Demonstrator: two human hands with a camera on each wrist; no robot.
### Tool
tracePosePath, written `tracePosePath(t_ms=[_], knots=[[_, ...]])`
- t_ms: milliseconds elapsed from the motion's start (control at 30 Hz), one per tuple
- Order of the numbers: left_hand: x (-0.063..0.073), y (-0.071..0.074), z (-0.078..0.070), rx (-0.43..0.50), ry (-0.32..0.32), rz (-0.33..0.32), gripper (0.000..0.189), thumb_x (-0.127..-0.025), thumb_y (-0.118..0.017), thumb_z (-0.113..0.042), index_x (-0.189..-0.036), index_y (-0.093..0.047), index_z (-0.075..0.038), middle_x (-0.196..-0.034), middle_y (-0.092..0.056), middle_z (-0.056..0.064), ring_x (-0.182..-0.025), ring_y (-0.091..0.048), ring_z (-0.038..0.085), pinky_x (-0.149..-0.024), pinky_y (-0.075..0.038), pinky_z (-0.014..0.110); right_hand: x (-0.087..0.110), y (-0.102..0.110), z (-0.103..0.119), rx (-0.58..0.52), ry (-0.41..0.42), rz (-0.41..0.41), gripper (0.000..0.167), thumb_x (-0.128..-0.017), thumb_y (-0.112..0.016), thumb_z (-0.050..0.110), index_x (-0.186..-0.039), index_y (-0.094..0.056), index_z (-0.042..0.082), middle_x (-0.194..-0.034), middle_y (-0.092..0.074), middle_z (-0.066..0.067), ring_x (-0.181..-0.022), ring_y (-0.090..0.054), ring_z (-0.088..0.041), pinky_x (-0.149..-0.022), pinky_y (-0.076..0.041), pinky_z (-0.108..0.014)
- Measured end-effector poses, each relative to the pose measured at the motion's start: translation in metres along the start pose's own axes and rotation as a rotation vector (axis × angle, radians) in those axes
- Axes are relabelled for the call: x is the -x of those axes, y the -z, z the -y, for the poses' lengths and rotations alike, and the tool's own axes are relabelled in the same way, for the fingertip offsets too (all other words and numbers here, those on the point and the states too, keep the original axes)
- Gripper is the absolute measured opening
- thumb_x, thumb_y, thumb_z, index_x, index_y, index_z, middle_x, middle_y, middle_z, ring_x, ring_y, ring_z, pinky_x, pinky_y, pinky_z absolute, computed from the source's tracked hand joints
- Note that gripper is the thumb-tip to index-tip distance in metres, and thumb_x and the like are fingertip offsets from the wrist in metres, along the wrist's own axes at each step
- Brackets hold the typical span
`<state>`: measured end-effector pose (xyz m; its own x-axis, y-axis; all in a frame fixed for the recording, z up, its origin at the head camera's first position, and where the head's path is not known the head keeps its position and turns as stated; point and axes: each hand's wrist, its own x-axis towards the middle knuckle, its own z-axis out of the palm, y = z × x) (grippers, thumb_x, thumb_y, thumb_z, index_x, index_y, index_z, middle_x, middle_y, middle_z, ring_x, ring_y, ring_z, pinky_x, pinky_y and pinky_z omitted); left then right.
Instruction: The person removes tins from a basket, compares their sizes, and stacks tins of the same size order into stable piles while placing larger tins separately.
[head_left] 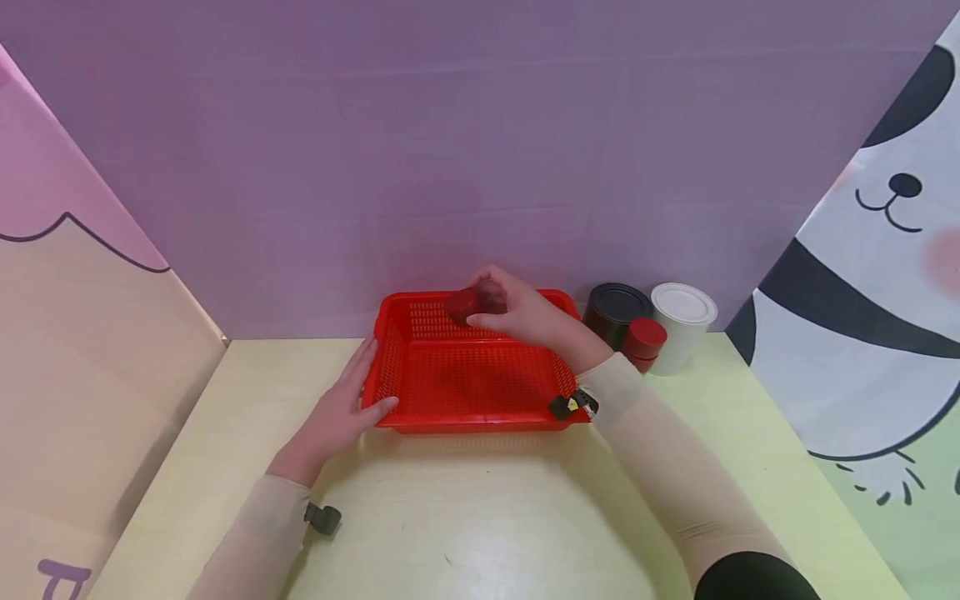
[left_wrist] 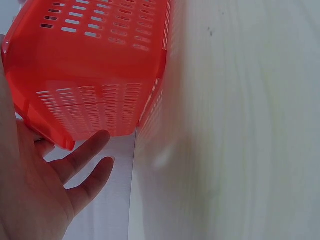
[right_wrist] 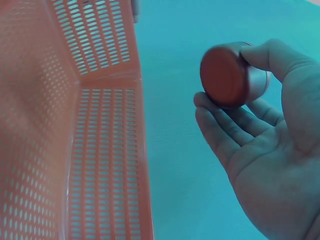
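Observation:
A red plastic basket [head_left: 480, 375] with slotted walls stands at the back of the table. My left hand [head_left: 341, 417] holds its left side, the thumb over the rim and the fingers along the outside; in the left wrist view two fingers [left_wrist: 92, 190] reach out below the rim. My right hand [head_left: 517, 308] grips a small round red jar [head_left: 462, 307] above the basket's back rim. In the right wrist view the jar [right_wrist: 222, 77] is tilted, its flat red end showing, with the thumb on one side and fingers on the other.
Right of the basket stand a dark canister with a black lid [head_left: 617, 307], a small red jar [head_left: 645, 336] and a white canister [head_left: 684, 312]. A purple cloth wall [head_left: 480, 167] rises behind the pale wooden table [head_left: 480, 517].

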<state>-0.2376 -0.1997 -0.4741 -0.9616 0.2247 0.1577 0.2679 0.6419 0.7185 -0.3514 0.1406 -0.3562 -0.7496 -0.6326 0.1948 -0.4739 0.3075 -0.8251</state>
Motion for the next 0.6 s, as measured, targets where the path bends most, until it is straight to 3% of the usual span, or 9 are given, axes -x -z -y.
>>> tracePosePath(t_ms=[300, 500, 600], knots=[[-0.001, -0.001, 0.002, 0.007, -0.009, -0.007, 0.109, -0.100, -0.080, -0.040, -0.180, -0.006, -0.029, -0.186, -0.005, -0.006, -0.168, -0.020, 0.035, -0.108, -0.056, 0.064, 0.041, 0.005, -0.001, 0.049, -0.045, -0.165, 0.057, -0.096, -0.088, 0.016, -0.143, -0.055, 0.016, -0.140, -0.070, -0.006, -0.129, -0.068, -0.028, -0.108, -0.060, -0.048], [0.000, 0.000, 0.001, -0.007, -0.004, -0.011, 0.108, -0.101, -0.078, -0.040, -0.180, -0.006, -0.028, -0.186, -0.004, -0.005, -0.169, -0.017, 0.034, -0.112, -0.052, 0.066, 0.071, 0.020, -0.008, 0.050, -0.065, -0.252, 0.059, -0.098, -0.085, 0.014, -0.147, -0.052, 0.013, -0.145, -0.066, -0.009, -0.128, -0.068, -0.032, -0.105, -0.062, -0.050], [0.000, 0.001, 0.001, -0.027, -0.017, -0.011, 0.106, -0.103, -0.075, -0.044, -0.180, -0.005, -0.026, -0.187, -0.003, -0.005, -0.170, -0.014, 0.034, -0.115, -0.049, 0.067, 0.085, 0.029, -0.010, 0.077, -0.055, -0.294, 0.059, -0.099, -0.084, 0.015, -0.148, -0.051, 0.011, -0.146, -0.066, -0.011, -0.127, -0.068, -0.033, -0.106, -0.061, -0.044]])
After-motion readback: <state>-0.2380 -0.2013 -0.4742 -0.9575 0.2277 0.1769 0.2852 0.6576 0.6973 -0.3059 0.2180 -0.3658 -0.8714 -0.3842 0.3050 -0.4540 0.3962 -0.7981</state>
